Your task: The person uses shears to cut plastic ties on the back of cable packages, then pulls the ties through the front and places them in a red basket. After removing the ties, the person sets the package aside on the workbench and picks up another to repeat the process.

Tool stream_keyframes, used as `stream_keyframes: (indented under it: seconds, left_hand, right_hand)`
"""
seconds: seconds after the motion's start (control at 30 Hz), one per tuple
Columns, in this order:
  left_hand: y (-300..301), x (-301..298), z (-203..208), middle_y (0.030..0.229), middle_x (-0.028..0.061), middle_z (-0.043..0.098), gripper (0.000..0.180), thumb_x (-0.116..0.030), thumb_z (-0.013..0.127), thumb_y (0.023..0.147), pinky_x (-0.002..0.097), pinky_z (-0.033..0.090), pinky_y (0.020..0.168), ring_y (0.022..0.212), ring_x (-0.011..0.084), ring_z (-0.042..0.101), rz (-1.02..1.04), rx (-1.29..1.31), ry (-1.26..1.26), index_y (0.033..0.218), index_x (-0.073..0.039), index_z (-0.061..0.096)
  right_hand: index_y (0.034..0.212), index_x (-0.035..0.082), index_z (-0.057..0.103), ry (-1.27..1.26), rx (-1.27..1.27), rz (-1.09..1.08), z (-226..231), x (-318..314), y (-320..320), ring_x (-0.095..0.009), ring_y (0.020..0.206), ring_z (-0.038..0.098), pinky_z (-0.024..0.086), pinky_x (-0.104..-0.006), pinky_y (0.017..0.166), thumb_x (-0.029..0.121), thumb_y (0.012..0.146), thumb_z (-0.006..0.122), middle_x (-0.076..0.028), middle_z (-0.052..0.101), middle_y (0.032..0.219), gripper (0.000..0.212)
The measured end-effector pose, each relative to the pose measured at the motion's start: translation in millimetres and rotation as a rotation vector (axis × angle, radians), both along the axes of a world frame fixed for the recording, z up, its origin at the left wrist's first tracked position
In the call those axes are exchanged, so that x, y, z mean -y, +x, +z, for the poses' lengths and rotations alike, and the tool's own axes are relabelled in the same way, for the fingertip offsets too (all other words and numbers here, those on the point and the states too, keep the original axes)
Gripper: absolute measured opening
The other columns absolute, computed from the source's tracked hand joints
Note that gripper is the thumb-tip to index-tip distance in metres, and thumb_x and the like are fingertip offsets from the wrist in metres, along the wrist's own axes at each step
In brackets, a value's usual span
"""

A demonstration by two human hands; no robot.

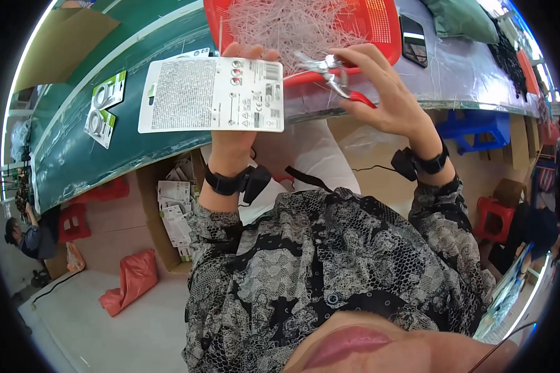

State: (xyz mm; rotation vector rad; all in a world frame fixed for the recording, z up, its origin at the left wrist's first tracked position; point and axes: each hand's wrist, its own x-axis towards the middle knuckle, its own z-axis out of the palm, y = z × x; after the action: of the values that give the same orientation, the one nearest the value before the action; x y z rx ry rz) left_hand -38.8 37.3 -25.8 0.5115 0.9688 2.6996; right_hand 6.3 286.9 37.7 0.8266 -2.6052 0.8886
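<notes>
My left hand (232, 142) holds up a white printed blister card (183, 96), its fingers mostly hidden behind it and the tips showing over the top edge. Small pictures and symbols cover the card's right part. Just to the right, my right hand (386, 87) is closed round small red-handled pliers (330, 65) with a coil spring, jaws pointing left towards the card. Behind both hands, a red plastic basket (384, 28) is heaped with thin clear plastic strips (280, 28). A further card lies partly hidden behind the held one.
Two carded packs (108, 92) lie on the green table (62, 149) at left. A phone (414, 42) and green bag (460, 18) are at right. Below stand a carton of cards (175, 214), blue stool (476, 130) and red stool (494, 219). Another person (28, 239) is far left.
</notes>
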Motion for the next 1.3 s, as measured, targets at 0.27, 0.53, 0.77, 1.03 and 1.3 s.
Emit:
stream_keyframes:
  seconds: [0.27, 0.53, 0.77, 1.03, 1.3]
  left_hand:
    - [-8, -14, -10, 0.141, 0.0200, 0.043, 0.061, -0.044, 0.048, 0.098, 0.0442, 0.045, 0.104, 0.134, 0.0342, 0.040, -0.137, -0.085, 0.060, 0.145, -0.009, 0.032]
    - [-7, -17, -49, 0.141, 0.0148, 0.045, 0.058, -0.042, 0.052, 0.096, 0.0431, 0.040, 0.106, 0.130, 0.0290, 0.044, -0.070, -0.544, -0.745, 0.142, -0.009, 0.039]
    - [-4, -20, -53, 0.134, 0.0128, 0.052, 0.053, -0.030, 0.057, 0.093, 0.0418, 0.040, 0.103, 0.124, 0.0282, 0.049, 0.182, -0.887, -1.061, 0.137, -0.005, 0.044]
    - [3, -18, -36, 0.136, 0.0188, 0.049, 0.052, -0.034, 0.054, 0.095, 0.0463, 0.043, 0.102, 0.125, 0.0343, 0.050, 0.157, -0.682, -0.809, 0.136, -0.003, 0.042]
    - [-9, -26, -14, 0.136, 0.0212, 0.047, 0.055, -0.037, 0.047, 0.099, 0.0474, 0.045, 0.103, 0.130, 0.0388, 0.044, -0.114, -0.094, -0.030, 0.142, -0.005, 0.032]
  right_hand:
    - [0.129, 0.002, 0.051, -0.121, 0.057, -0.225, -27, -16, 35, -0.022, 0.106, 0.053, 0.042, -0.0321, 0.094, -0.003, 0.073, 0.063, -0.012, 0.056, 0.113, 0.057]
    - [0.116, 0.004, 0.056, -0.161, -0.502, 0.129, 7, 20, -47, -0.023, 0.086, 0.063, 0.049, -0.0289, 0.074, -0.004, 0.081, 0.062, -0.008, 0.064, 0.102, 0.037]
    - [0.113, 0.007, 0.058, 0.095, -0.307, 0.088, -4, 39, -49, -0.024, 0.085, 0.064, 0.050, -0.0322, 0.071, 0.004, 0.081, 0.065, -0.008, 0.065, 0.094, 0.033]
    - [0.107, 0.003, 0.056, 0.039, -0.044, -0.155, 37, 21, -39, -0.030, 0.081, 0.060, 0.048, -0.0365, 0.071, 0.015, 0.079, 0.067, -0.013, 0.060, 0.088, 0.032]
    - [0.115, 0.004, 0.056, 0.078, -0.119, -0.273, -43, -11, 8, -0.029, 0.086, 0.060, 0.046, -0.0380, 0.076, 0.006, 0.073, 0.065, -0.012, 0.060, 0.092, 0.043]
